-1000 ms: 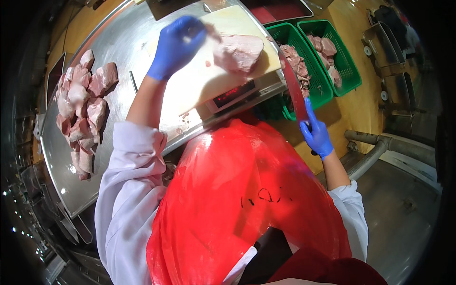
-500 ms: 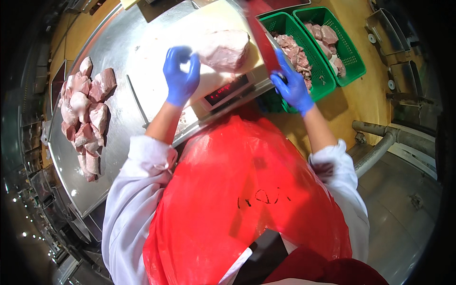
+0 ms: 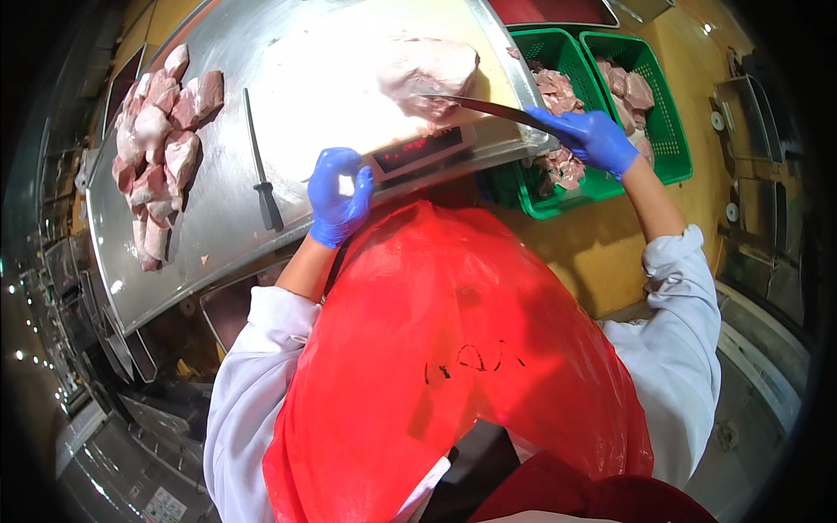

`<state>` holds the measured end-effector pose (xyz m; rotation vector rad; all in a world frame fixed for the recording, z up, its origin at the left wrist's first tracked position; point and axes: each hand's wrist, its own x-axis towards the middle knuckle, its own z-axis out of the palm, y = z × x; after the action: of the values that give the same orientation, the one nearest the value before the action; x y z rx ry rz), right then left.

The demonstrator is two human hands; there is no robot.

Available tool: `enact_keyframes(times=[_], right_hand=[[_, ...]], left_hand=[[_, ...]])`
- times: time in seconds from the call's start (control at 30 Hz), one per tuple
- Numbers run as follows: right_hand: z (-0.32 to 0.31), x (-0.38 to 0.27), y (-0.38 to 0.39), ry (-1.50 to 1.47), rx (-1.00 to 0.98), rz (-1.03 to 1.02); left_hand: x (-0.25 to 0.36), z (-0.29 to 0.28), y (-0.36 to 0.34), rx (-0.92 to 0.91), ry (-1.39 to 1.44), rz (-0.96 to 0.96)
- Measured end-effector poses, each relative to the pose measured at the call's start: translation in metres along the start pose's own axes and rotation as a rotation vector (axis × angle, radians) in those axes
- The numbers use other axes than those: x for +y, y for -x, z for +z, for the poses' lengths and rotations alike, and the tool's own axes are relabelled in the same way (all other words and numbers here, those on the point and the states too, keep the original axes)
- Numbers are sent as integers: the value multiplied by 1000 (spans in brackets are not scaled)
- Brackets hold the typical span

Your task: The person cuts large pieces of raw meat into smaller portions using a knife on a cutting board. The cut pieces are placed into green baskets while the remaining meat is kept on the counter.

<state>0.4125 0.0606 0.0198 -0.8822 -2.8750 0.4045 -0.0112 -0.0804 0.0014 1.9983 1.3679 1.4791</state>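
My right hand (image 3: 602, 144), in a blue glove, grips a long knife (image 3: 501, 110) at the right edge of the table. Its blade points left, with the tip at the front face of a large pale cut of meat (image 3: 440, 70). That meat rests on a brightly lit white cutting board (image 3: 305, 96). My left hand (image 3: 336, 205), also blue-gloved, hovers at the table's near edge. Its fingers and thumb curve into a loose ring with nothing held. Beside it is a scale display (image 3: 418, 150) with red digits.
Several raw meat chunks (image 3: 153, 144) lie piled on the steel table (image 3: 222, 205) at left. A sharpening steel (image 3: 258, 161) with a black handle lies between pile and board. Two green baskets (image 3: 676, 131) with meat pieces stand at right. A red tray (image 3: 558, 10) is beyond.
The knife has swung from pointing away from me to pointing left, its tip now at the meat. My right hand moved right; my left hand drew back from the meat toward the table edge.
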Motion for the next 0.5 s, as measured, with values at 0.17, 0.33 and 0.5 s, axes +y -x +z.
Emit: enact_keyframes(times=[0.17, 0.33, 0.5], right_hand=[[-2, 29, 38, -52, 1, -14], [15, 10, 18, -645, 335, 241], [27, -30, -35, -801, 532, 276]], left_hand=[[15, 48, -27, -6, -171, -60], [14, 109, -75, 47, -457, 113], [-24, 83, -81, 33, -457, -1]])
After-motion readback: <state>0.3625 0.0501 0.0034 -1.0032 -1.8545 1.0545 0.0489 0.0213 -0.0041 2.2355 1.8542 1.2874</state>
